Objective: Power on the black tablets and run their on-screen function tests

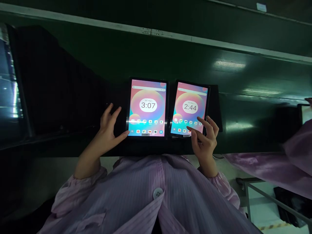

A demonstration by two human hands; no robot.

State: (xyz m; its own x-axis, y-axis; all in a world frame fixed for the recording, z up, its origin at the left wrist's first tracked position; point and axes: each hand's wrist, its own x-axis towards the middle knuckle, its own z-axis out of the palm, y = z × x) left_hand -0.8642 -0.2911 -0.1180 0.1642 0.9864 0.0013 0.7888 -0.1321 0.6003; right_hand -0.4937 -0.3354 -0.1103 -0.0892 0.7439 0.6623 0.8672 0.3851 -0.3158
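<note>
Two lit tablets lie side by side in front of me. The left tablet shows a home screen with the time 3:07; the right tablet shows a similar one reading 2:44. My left hand is spread beside the left tablet, its thumb reaching that tablet's lower left corner. Over the lower right part of the right tablet is my right hand, fingers apart and partly bent, covering some icons. I cannot tell whether its fingertips touch the glass. Neither hand holds anything.
Both tablets rest on dark matting on a green workbench. A pale metal strip runs along the bench. At the far left stands a lit screen. On the right is a co-worker's sleeve, above a metal-framed cart.
</note>
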